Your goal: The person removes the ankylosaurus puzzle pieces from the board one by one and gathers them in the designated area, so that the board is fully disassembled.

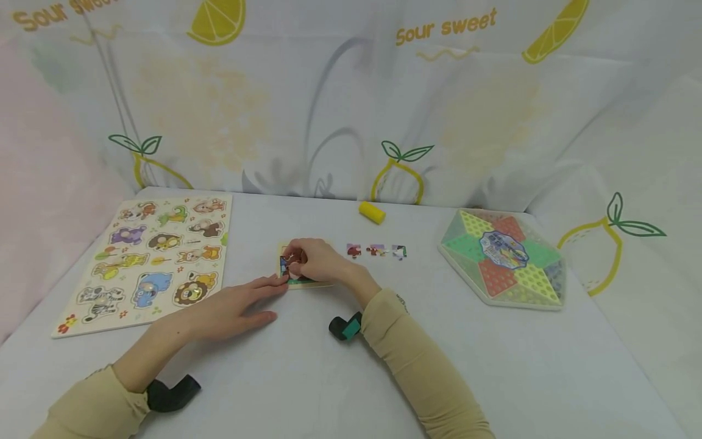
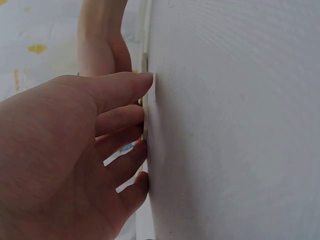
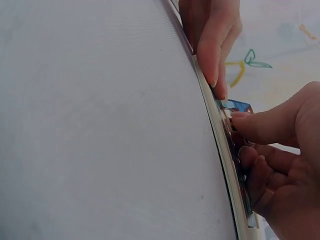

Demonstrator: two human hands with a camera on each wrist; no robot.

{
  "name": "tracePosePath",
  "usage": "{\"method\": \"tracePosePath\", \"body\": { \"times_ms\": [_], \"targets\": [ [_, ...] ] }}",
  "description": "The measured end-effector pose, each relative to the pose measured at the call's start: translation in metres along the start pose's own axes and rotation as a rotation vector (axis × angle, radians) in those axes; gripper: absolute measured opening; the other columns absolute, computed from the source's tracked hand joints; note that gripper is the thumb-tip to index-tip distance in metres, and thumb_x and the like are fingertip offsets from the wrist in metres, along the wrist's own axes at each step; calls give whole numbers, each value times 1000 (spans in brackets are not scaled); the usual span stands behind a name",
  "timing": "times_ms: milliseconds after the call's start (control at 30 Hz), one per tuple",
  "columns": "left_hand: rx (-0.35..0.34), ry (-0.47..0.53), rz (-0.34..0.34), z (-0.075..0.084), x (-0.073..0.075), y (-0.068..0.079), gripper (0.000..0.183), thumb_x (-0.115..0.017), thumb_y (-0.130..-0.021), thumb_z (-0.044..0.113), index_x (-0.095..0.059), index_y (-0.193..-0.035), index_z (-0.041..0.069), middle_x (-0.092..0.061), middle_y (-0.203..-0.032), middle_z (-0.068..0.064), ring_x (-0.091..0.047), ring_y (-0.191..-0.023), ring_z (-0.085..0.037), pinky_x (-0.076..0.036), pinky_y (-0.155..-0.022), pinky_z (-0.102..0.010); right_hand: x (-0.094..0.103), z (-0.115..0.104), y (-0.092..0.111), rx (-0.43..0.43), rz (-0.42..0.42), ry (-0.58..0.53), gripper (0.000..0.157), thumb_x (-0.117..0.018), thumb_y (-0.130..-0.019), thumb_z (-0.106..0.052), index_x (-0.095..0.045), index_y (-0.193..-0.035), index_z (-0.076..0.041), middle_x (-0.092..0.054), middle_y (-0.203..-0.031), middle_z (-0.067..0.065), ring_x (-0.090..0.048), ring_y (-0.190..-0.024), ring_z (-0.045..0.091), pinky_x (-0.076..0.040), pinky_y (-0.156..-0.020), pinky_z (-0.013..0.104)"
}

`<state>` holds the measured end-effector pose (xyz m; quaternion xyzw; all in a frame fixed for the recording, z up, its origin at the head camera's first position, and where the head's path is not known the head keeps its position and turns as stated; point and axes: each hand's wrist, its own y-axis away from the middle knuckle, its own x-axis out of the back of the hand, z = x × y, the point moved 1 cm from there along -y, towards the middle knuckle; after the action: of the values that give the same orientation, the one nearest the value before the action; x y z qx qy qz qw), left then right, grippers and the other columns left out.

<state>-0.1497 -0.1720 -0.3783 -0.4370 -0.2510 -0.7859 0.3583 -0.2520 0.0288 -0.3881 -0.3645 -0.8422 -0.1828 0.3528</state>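
A small wooden jigsaw puzzle board (image 1: 307, 285) lies flat on the table, its picture partly covered by my right hand (image 1: 320, 261). The thumb and fingers of that hand pinch a jigsaw piece (image 3: 240, 105), which tilts up from the board in the right wrist view. My left hand (image 1: 233, 310) lies with nearly straight fingers, their tips touching the board's left edge. In the left wrist view the left fingers (image 2: 125, 120) reach the board's thin side. Three loose jigsaw pieces (image 1: 377, 250) lie in a row right of the board.
On the left lies a large wooden animal puzzle (image 1: 181, 256). A yellow cylinder (image 1: 372, 212) is at the back. A hexagonal Chinese checkers box (image 1: 504, 259) sits at the right. Black wrist mounts (image 1: 174, 393) hang from both sleeves. A lemon-print cloth (image 1: 351, 110) hangs behind the table.
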Motion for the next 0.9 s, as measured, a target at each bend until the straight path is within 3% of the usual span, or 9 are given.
{"method": "tracePosePath", "body": {
  "times_ms": [233, 500, 667, 900],
  "targets": [
    [14, 19, -14, 0, 1, 1, 56, -60, -100, 35, -47, -150, 13, -36, -160, -8, -36, -145, -35, -38, -112, -57, 2, 0, 0, -41, 43, -27, 6, -61, -100, -14, -62, -105, -11, -65, -98, 1, -55, -88, 12, -44, -78, 22],
    [8, 29, -7, -2, -2, 4, 56, -59, -101, 37, -48, -149, 12, -38, -160, -8, -39, -144, -36, -40, -110, -57, 5, 1, 3, -61, 48, -75, 7, -61, -99, -13, -63, -104, -9, -67, -102, 3, -57, -91, 12, -47, -82, 23],
    [12, 25, -7, -2, -4, 3, 56, -59, -101, 38, -48, -150, 14, -37, -161, -6, -38, -145, -35, -39, -111, -57, 26, 5, 21, -71, 63, -45, 13, -62, -99, -15, -65, -111, -10, -68, -105, 4, -59, -94, 15, -50, -82, 23],
    [7, 17, 8, -3, -3, 2, 56, -59, -100, 38, -48, -149, 14, -37, -160, -5, -38, -144, -36, -39, -111, -57, 66, 33, 62, -125, 141, -69, 12, -66, -96, -12, -67, -107, -7, -68, -94, 7, -62, -78, 17, -52, -70, 24]
  ]
}}
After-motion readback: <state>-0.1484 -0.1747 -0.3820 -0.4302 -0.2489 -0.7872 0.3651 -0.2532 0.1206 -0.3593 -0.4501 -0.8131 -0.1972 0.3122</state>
